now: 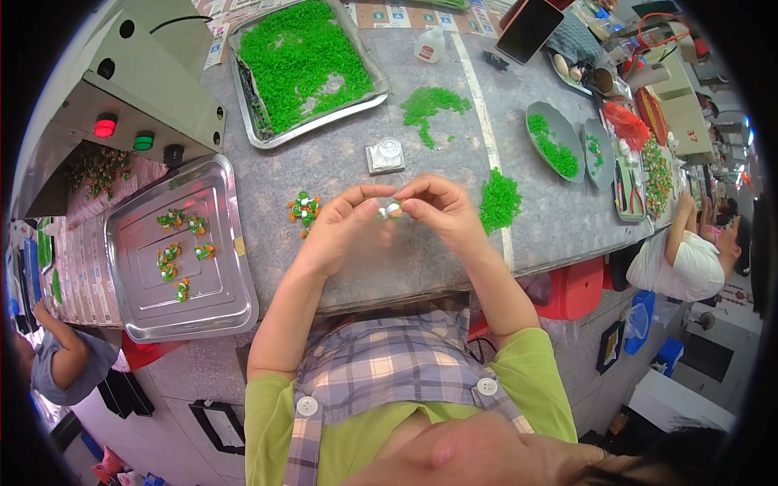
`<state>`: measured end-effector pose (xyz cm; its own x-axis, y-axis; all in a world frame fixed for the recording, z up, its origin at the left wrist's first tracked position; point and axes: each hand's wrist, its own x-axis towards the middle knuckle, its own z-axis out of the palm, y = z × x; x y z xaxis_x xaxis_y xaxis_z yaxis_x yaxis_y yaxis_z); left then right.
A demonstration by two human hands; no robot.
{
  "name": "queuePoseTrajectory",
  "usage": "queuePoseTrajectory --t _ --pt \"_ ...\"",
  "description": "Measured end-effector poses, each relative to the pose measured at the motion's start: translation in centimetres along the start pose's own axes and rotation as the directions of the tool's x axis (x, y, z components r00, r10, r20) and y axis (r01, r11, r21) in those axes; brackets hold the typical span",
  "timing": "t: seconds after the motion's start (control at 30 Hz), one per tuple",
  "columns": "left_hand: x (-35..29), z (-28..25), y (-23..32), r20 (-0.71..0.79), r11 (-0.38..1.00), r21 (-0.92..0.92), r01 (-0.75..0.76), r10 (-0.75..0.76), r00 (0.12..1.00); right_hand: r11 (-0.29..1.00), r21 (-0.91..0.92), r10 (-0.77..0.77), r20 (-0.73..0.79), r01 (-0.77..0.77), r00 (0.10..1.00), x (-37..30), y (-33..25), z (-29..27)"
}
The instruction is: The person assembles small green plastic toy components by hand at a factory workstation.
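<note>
Above the grey worktable, my left hand and my right hand meet fingertip to fingertip. Pinched between them is a small white piece with a bit of orange on it. Fingers cover part of it, so its exact kind does not show. Just left of my left hand lies a small cluster of green, white and orange figures. A small square block with a round white top sits just beyond my fingertips. Right of my right hand is a pile of small green pieces.
A metal tray of green pieces stands at the back. At left, a silver tray carries several small figures beside a machine. Grey dishes, a white bottle and a dark-screened device stand right. Co-workers sit at both sides.
</note>
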<state>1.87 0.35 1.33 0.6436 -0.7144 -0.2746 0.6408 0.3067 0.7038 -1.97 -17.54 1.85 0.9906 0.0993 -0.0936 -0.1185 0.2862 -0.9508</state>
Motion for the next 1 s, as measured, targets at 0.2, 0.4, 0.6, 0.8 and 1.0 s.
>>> queuePoseTrajectory --t 0.2,0.4,0.6,0.8,1.0 --pt "0.3 0.2 -0.5 -0.142 0.983 0.145 -0.113 0.133 0.981 0.836 -0.548 -0.159 -0.19 0.03 0.969 4.0 -2.3 -5.1" --pt "0.8 -0.4 -1.0 -0.205 0.96 0.203 -0.191 0.233 0.951 0.418 -0.908 -0.232 -0.084 0.021 0.969 8.3 -1.4 -8.3" --pt "0.5 -0.4 -0.7 -0.207 0.957 0.198 -0.21 0.251 0.946 0.214 -0.976 -0.15 -0.002 0.03 0.989 9.2 -2.1 -8.1" --pt "0.4 0.2 -0.5 -0.17 0.932 0.261 -0.253 0.302 0.938 0.204 -0.975 0.009 -0.093 -0.093 0.996 9.5 -2.9 -9.0" --pt "0.3 0.0 -0.8 -0.107 0.68 0.665 -0.307 0.494 0.863 0.779 -0.627 0.048 0.032 -0.018 0.998 6.8 -4.6 -4.1"
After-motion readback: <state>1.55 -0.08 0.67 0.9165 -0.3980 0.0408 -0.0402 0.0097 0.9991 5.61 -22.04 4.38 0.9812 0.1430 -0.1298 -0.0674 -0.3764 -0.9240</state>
